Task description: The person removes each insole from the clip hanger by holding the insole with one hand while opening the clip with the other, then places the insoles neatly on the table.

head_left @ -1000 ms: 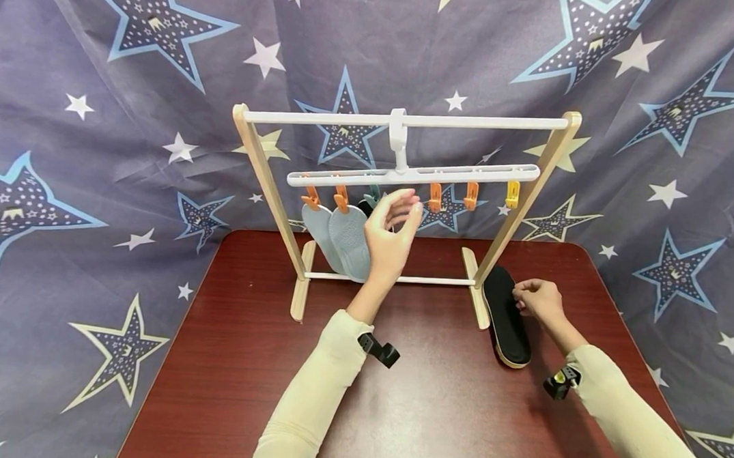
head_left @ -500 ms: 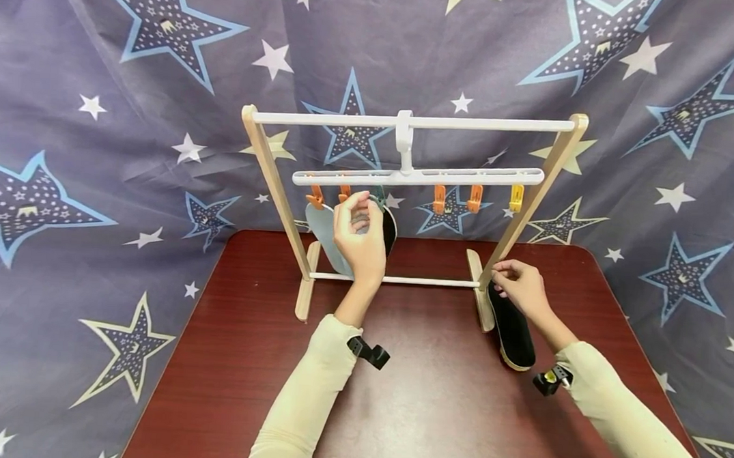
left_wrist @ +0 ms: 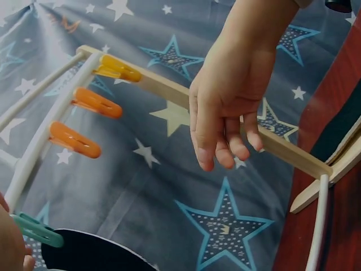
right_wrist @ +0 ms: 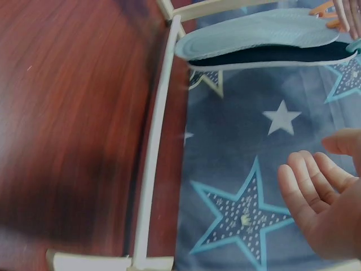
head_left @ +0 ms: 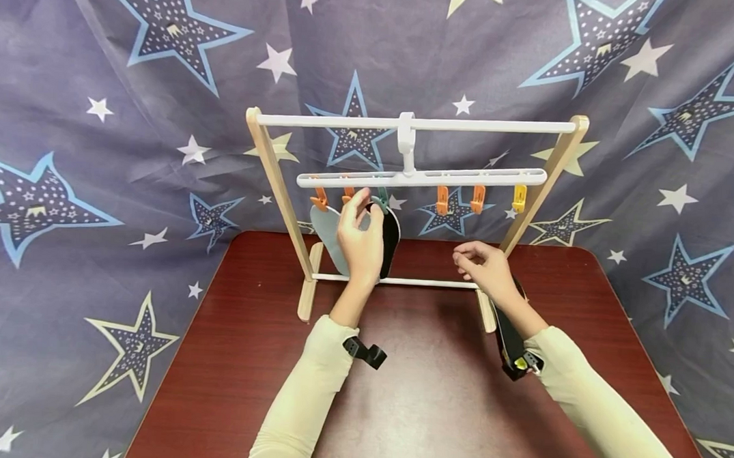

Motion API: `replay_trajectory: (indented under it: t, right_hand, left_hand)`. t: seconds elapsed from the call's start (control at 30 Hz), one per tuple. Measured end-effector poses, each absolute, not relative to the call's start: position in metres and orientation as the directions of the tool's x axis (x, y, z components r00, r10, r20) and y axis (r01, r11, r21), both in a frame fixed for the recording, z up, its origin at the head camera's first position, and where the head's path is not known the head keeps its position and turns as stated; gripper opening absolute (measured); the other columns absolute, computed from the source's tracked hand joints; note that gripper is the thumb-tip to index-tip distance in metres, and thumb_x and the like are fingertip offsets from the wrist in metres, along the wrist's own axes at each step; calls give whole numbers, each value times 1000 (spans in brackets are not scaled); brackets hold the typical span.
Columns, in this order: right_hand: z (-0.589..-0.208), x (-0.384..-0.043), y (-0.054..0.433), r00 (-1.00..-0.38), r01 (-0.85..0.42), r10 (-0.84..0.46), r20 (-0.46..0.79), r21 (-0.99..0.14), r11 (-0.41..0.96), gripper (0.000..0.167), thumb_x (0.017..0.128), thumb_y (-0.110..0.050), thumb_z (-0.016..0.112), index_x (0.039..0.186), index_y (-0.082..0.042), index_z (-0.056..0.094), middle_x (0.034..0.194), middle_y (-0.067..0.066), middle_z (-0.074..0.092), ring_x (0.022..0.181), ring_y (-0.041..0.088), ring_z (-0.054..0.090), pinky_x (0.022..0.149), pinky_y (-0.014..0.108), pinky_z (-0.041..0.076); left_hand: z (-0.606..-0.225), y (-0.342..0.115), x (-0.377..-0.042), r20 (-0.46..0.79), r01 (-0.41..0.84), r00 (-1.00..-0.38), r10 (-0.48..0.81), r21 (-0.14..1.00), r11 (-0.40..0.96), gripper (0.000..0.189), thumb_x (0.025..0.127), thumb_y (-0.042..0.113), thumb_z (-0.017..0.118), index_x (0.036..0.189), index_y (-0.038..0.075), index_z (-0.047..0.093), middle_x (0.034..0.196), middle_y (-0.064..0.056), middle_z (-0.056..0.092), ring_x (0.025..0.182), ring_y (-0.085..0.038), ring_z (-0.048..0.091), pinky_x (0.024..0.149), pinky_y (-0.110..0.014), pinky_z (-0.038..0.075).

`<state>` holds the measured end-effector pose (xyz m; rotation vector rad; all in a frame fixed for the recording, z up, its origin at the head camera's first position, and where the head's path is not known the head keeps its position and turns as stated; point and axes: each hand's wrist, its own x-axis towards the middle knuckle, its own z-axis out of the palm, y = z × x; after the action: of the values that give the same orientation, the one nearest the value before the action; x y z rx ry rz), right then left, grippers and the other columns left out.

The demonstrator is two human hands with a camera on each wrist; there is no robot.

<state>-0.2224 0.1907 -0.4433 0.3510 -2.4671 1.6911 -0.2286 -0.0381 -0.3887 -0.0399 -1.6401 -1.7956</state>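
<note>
My left hand (head_left: 361,242) is raised before the hanging insoles, fingers bent and thumb apart, beside a green clip (head_left: 382,201). I see no object between its fingertips; whether it touches the clip is unclear. That clip bears a black insole (head_left: 391,240). Pale blue-grey insoles (head_left: 327,227) hang from orange clips (head_left: 320,199) further left, partly behind the hand. My right hand (head_left: 487,267) hovers in front of the rack's right leg, fingers loosely bent and holding nothing. Beneath its forearm, another black insole (head_left: 508,334) lies on the table, partly covered.
A white clip hanger (head_left: 431,178) hooks over the top bar of a wooden rack (head_left: 488,126). Two orange clips (head_left: 442,200) and a yellow clip (head_left: 519,198) hang at its right. The rack stands on a red-brown table (head_left: 421,388) before a star-patterned cloth.
My left hand has shifted left from the hanger's middle to beside the green clip. My right hand has left the insole on the table and moved left past the rack's leg.
</note>
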Motion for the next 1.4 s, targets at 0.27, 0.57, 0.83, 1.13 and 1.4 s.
replay_trajectory:
  t: [0.27,0.57,0.83,1.13,1.4]
  right_hand:
    - [-449,-236,176,-964,-261,-125,234,-916,305,22,96,-4,67,114,10,69,99,34,70,70,7,69,63,29,63]
    - [-420,-225,155,-963,-250,-169,211,-933,257,22,96,2,64,113,16,66,102,41,67,70,0,65,64,29,63]
    - [-424,-233,140,-962,-246,-183,202,-933,262,24,95,-3,67,116,9,69,106,32,71,86,28,73,74,46,64]
    - [-418,-237,122,-957,-242,-207,202,-951,191,28,94,-1,69,118,13,66,112,35,69,78,3,67,70,31,63]
    - [-436,-250,116,-948,-253,-226,223,-961,113,28,90,8,68,118,15,65,111,37,67,81,14,69,67,16,57]
  left_hand:
    - [-379,-51,-230,400,411,-840,-366,910,52,38,92,3,60,130,-4,66,132,-21,67,128,-30,62,115,-39,46]
    - [-372,-61,-236,302,295,-919,-254,953,69,41,93,10,61,133,1,66,135,-16,67,132,-27,59,117,-45,44]
    - [-368,-64,-240,246,246,-951,-187,969,25,39,94,7,62,132,0,66,135,-18,66,132,-27,60,114,-31,47]
    - [-369,-64,-242,268,267,-948,-169,963,30,36,94,5,62,128,-2,68,124,-23,70,120,-31,66,108,-35,52]
    - [-369,-64,-242,285,272,-946,-154,957,100,34,95,9,65,127,1,69,117,-20,72,113,-28,68,102,-36,55]
